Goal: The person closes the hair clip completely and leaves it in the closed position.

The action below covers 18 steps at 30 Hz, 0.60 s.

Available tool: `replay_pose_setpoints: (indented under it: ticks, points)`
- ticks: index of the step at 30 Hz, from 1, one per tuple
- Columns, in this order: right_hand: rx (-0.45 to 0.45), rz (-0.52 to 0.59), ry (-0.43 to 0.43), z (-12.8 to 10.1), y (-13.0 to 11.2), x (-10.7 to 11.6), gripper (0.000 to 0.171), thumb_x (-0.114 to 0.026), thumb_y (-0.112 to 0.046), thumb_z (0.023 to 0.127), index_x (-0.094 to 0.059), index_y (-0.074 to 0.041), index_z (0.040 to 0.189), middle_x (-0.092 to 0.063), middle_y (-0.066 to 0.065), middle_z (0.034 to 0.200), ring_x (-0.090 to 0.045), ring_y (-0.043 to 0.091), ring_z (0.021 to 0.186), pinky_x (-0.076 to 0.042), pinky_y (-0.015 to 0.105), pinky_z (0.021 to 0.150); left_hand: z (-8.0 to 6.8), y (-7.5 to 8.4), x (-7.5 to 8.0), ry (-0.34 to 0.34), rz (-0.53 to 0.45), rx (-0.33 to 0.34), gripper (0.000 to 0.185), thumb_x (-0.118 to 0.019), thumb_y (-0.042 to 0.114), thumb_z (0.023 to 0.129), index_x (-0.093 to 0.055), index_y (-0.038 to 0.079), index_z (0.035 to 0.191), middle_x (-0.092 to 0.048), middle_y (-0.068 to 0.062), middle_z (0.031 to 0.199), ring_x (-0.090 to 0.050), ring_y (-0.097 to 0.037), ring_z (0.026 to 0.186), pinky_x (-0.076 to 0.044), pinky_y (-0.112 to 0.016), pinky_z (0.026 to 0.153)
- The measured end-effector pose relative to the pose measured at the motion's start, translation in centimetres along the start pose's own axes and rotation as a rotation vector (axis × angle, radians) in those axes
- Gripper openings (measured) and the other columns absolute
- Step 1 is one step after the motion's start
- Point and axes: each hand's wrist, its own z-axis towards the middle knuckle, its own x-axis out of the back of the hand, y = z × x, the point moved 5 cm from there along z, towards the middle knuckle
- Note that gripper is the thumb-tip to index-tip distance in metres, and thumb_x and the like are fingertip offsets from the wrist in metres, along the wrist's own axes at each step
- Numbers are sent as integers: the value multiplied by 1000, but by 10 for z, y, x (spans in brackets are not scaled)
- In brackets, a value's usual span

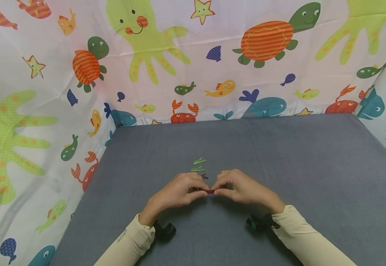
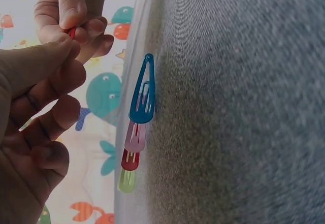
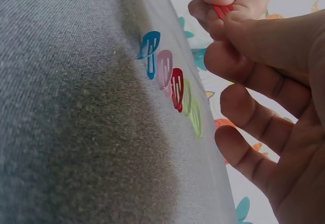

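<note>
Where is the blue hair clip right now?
In the right wrist view, left of the right hand, the blue hair clip lies on the grey table beside the pink clip, at the end away from the green clips.

Held clip (image 1: 209,191): is showing plain red.
Blue clip (image 2: 141,116): is displaying one solid, strong blue.
Pink clip (image 2: 135,141): is wearing a pale, dusty pink.
Lying red clip (image 3: 177,87): is showing deep red.
Pair of green clips (image 1: 199,161): are both showing light lime.
Tabletop (image 1: 296,166): is showing muted grey, its weave looking finely flecked.
Curtain (image 1: 90,18): is carrying a sea-creature print on white, shading pinkish across the middle.
Turtles (image 1: 266,40): are pairing green heads with striped orange shells.
Octopuses (image 1: 126,11): are showing dotted lime, their arms bearing orange spots.
Whales (image 1: 269,108): are showing teal.
Crabs (image 1: 183,117): are displaying orange-red.
Sleeves (image 1: 130,238): are showing cream.
</note>
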Motion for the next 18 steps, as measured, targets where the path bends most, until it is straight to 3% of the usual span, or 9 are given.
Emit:
replay_pose_setpoints:
  ticks: [5,18]
  points:
    - [2,36,-26,-1,0,1,15,-68,-19,98,-80,-17,105,-75,-1,90,-55,2,75,-48,24,67,0,0,-1,-1,-53,5,15,-74,20,94,-80,19,108,-75,10,98,-60,1,83,-50,-20,73]
    - [-27,70,-38,-2,-1,1,15,-67,-21,99,-80,-17,103,-72,2,85,-52,2,73,-47,24,68,0,0,0,3,-106,13,14,-73,20,95,-81,20,106,-76,11,95,-60,3,81,-51,-21,72]
